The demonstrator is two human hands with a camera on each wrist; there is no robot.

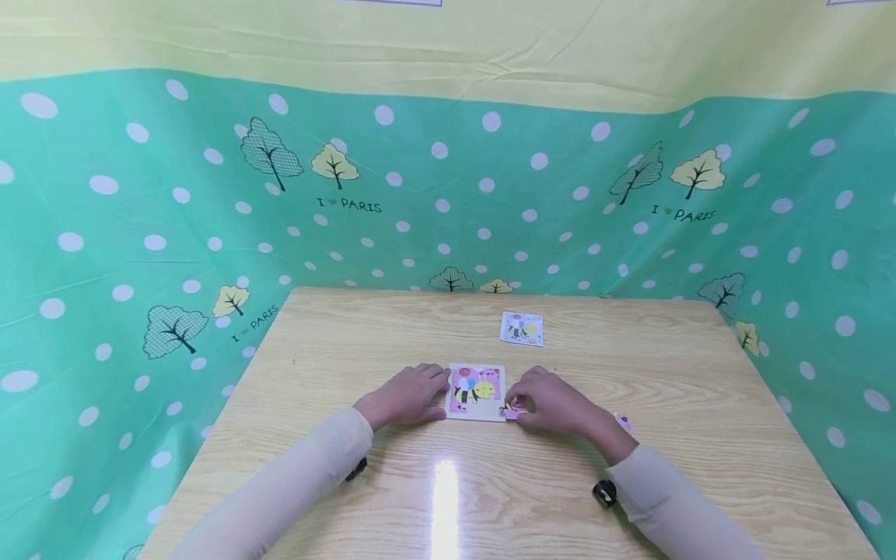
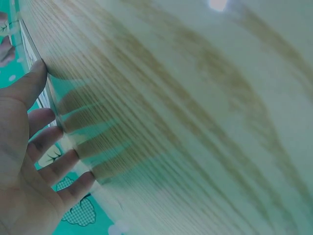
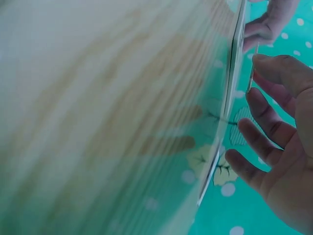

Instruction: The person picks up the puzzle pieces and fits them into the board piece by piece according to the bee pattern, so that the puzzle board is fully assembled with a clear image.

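Note:
A jigsaw puzzle board with a bee picture lies flat on the wooden table, a pale blank area at its lower right. My left hand rests along the board's left edge, fingers and thumb extended; in the left wrist view that hand has its fingertips down at the table surface. Just off the board's lower right corner, my right hand pinches a pink puzzle piece. Seen edge-on in the right wrist view, the piece is between thumb and fingers, lifted off the table.
A card with a similar bee picture lies farther back on the table. Another pinkish puzzle piece sits beside the right wrist, partly hidden by it. A green dotted cloth hangs behind and at both sides.

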